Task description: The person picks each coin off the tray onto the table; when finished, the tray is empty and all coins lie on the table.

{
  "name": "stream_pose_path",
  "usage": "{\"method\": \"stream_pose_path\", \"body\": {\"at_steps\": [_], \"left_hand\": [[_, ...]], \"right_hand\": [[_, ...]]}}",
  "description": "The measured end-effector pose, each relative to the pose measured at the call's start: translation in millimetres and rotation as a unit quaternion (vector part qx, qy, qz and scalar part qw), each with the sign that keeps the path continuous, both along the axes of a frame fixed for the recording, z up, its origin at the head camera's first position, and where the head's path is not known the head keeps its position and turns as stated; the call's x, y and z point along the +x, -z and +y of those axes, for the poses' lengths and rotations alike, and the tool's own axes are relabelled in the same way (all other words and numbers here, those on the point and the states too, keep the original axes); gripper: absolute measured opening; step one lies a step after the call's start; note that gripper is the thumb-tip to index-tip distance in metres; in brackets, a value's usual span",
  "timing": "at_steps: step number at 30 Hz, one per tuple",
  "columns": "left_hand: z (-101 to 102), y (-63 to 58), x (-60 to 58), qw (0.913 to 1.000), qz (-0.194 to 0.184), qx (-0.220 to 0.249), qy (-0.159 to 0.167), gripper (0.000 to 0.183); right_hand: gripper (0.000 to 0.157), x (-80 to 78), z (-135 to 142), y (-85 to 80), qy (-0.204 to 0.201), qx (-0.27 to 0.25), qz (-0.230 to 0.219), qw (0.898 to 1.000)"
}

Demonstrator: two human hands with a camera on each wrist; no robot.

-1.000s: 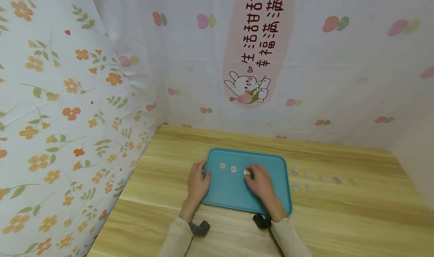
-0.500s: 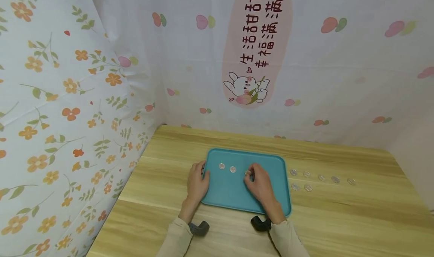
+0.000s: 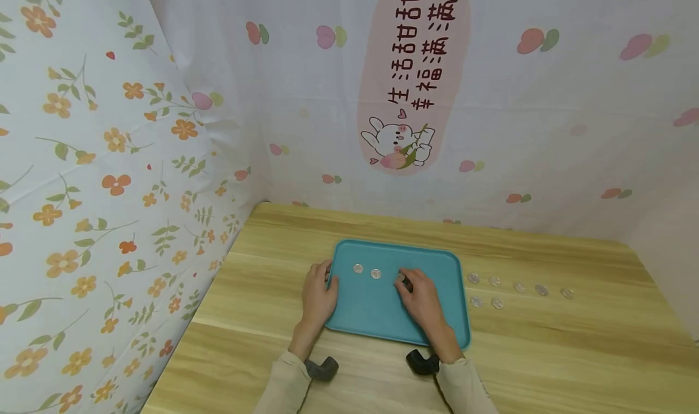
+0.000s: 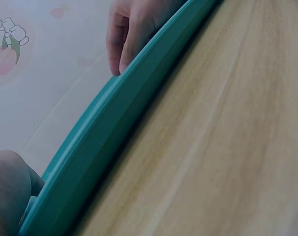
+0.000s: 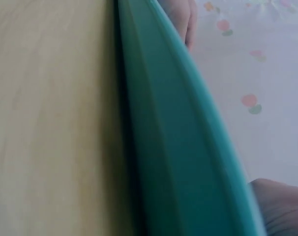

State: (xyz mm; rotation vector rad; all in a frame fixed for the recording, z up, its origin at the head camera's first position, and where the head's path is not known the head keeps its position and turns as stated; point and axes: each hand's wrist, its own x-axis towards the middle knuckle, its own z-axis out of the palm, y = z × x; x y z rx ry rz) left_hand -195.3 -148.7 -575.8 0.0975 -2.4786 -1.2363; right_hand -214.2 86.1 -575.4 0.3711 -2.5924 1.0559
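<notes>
A blue-green tray [image 3: 366, 311] lies on the wooden table in the head view. My left hand [image 3: 318, 294] grips its left rim, the thumb on the inner side and the fingers largely outside. Over the tray, my right hand [image 3: 422, 298] pinches a silvery coin [image 3: 401, 277] between thumb and fingertips. Two more coins lie on the tray to its left, one coin [image 3: 357, 269] and another coin [image 3: 375, 274]. In the left wrist view the tray's side wall [image 4: 109, 128] hides the coins, and the right hand [image 4: 134, 29] shows above the rim.
Several coins lie in two rows on the table right of the tray, among them a near coin [image 3: 473, 278] and a far-right coin [image 3: 568, 293]. Dark curved wrist mounts [image 3: 322, 369] sit under both forearms. Patterned white curtains [image 3: 306, 128] stand behind and left of the wooden table [image 3: 246, 317].
The coin in my right fingertips, lying flatter and shiny earlier, is now tilted and darker, slightly farther right. My left hand and the other coins stay in place.
</notes>
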Motion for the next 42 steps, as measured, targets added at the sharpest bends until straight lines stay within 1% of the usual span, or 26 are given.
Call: {"method": "stream_pose_path", "body": {"at_steps": [4, 8, 10, 13, 17, 19, 21, 24, 27, 30, 32, 34, 37, 42], "left_hand": [[0, -0.8, -0.1, 1.0000, -0.003, 0.002, 0.000, 0.038], [0, 0.5, 0.3, 1.0000, 0.000, -0.004, -0.004, 0.038], [0, 0.5, 0.6, 1.0000, 0.001, -0.004, -0.004, 0.038], [1, -0.4, 0.4, 1.0000, 0.000, 0.001, -0.004, 0.038], [1, -0.8, 0.0, 1.0000, 0.003, 0.001, -0.005, 0.038], [1, -1.0, -0.3, 1.0000, 0.002, -0.001, -0.006, 0.038], [1, -1.6, 0.1, 1.0000, 0.000, 0.000, -0.005, 0.038], [1, -2.5, 0.7, 1.0000, -0.004, 0.005, -0.005, 0.038], [2, -1.7, 0.4, 1.0000, -0.005, 0.002, -0.005, 0.038], [3, -1.9, 0.4, 1.0000, -0.003, 0.000, -0.001, 0.038], [2, -2.0, 0.3, 1.0000, 0.000, 0.000, 0.000, 0.038], [2, -3.2, 0.7, 1.0000, 0.001, 0.003, 0.001, 0.038], [1, -3.0, 0.7, 1.0000, 0.002, 0.001, 0.000, 0.038], [1, -2.2, 0.9, 1.0000, 0.001, 0.000, 0.002, 0.038]], "right_hand": [[0.028, 2.4, -4, -0.4, 0.018, -0.002, 0.011, 1.000], [0.022, 7.3, -7, -2.6, 0.040, 0.000, -0.001, 0.999], [0.019, 9.0, -7, -6.7, 0.048, 0.012, -0.014, 0.999], [0.013, 10.7, -8, -18.0, 0.045, 0.060, -0.028, 0.997], [0.006, 12.0, -7, -34.1, 0.029, 0.132, -0.044, 0.990], [0.005, 12.2, -7, -38.0, 0.022, 0.151, -0.049, 0.987], [0.004, 12.1, -5, -37.3, 0.021, 0.156, -0.045, 0.987], [0.006, 13.9, 0, -32.5, 0.019, 0.133, -0.025, 0.991], [0.008, 19.4, 11, -31.2, 0.015, 0.083, -0.004, 0.996], [0.010, 28.8, 28, -37.1, 0.020, 0.042, 0.007, 0.999], [0.011, 35.1, 42, -41.6, 0.030, 0.028, 0.013, 0.999], [0.013, 40.0, 58, -44.2, 0.043, 0.025, 0.019, 0.999], [0.014, 45.9, 83, -44.1, 0.060, 0.016, 0.009, 0.998], [0.016, 53.3, 125, -38.2, 0.099, 0.004, -0.029, 0.995]]}}
